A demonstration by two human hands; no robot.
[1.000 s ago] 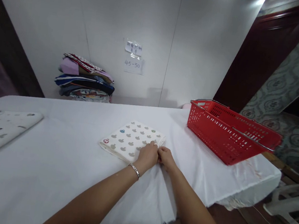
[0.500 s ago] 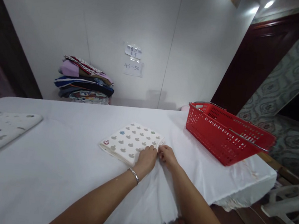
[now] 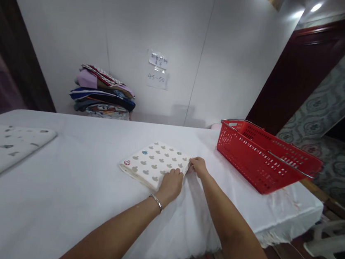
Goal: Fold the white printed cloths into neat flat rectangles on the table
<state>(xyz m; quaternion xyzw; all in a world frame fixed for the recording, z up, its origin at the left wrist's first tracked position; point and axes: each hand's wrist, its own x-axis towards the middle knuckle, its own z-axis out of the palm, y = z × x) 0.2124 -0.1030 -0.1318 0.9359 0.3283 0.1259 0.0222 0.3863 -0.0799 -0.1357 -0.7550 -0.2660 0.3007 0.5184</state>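
A folded white cloth (image 3: 153, 160) printed with grey mushroom-like shapes, a few of them coloured, lies flat on the white-covered table (image 3: 83, 202). My left hand (image 3: 171, 184), with a bracelet at its wrist, is closed over the cloth's near right edge, its thumb hidden. At the right corner my right hand (image 3: 198, 166) pinches the cloth's edge and lifts it slightly. To the far left lies another folded white cloth (image 3: 11, 144) with dark and grey prints, apart from both hands.
A red plastic basket (image 3: 259, 160) with metal handles stands on the table's right side. Folded clothes (image 3: 105, 92) are stacked behind the table's far edge by the wall. A white plastic stool (image 3: 331, 239) is at the lower right.
My right hand has moved away from my left, up along the cloth's right edge to its corner. My left hand stays on the near edge. The view has shifted slightly.
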